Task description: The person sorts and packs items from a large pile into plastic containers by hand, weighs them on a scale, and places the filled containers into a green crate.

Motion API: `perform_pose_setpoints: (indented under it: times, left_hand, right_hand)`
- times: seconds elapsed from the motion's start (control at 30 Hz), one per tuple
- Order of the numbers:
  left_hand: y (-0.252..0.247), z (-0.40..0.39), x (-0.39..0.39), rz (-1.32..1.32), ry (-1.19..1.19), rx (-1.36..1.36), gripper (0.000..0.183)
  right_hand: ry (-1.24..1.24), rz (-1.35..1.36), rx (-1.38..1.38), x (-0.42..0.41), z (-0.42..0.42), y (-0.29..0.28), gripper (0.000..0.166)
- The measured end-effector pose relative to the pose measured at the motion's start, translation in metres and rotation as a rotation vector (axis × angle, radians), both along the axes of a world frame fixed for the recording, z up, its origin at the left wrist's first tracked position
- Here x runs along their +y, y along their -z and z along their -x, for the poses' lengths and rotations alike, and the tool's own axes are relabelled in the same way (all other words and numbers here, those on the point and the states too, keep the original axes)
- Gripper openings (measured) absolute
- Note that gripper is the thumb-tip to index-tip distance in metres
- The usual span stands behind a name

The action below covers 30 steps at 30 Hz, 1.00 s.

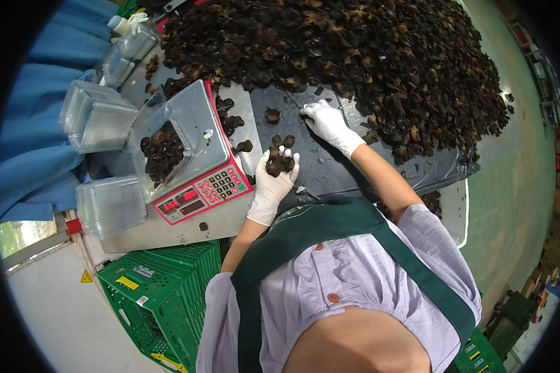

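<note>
My left hand (272, 188), in a white glove, is palm up with its fingers curled around several pieces of black wood ear fungus (280, 164). My right hand (329, 122), gloved too, reaches onto the black plastic sheet (322, 161). Its fingers are bent down at the sheet, and the fingertips are partly hidden, so what they grip is unclear. Loose fungus pieces (273, 116) lie between the two hands. Left of my left hand stands a red digital scale (198, 114) with lit displays. On its plate, an open clear plastic clamshell box (183, 140) holds dark fungus.
A large heap of wood ear (336, 46) covers the table's far side. Stacked clear boxes (98, 116) and a second stack (112, 205) stand left of the scale. Green plastic crates (163, 284) sit below the table edge. A white crate (455, 212) is at the right.
</note>
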<state>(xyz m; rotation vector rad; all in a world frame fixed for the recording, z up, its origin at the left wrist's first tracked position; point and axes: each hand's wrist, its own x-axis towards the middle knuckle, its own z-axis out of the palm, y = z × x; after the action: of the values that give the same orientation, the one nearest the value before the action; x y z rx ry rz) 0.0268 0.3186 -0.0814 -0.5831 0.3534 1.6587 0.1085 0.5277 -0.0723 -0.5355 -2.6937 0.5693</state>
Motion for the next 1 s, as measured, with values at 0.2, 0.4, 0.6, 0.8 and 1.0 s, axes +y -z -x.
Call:
perform_pose_setpoints:
  times: [0.2, 0.4, 0.6, 0.8, 1.0]
  left_hand:
    - [-0.039, 0.019, -0.008, 0.114, 0.039, 0.148, 0.033]
    - [-0.113, 0.064, -0.045, 0.129, -0.127, 0.508, 0.034]
    - [-0.161, 0.147, -0.075, 0.673, -0.712, 1.401, 0.022]
    - [-0.12, 0.204, -0.101, 1.379, 0.024, 2.151, 0.053]
    - [-0.16, 0.161, -0.085, 1.306, -0.403, 2.337, 0.04]
  right_hand:
    - [0.002, 0.298, -0.098, 0.003, -0.033, -0.047, 0.015]
    - [-0.267, 0.352, -0.7, 0.021, -0.157, -0.151, 0.029]
    - [0.15, 0.462, -0.642, 0.012, -0.199, -0.166, 0.043]
    - [-0.119, 0.254, -0.409, 0.0, -0.128, -0.126, 0.04]
    - [-0.204, 0.278, -0.388, -0.019, -0.03, -0.089, 0.039]
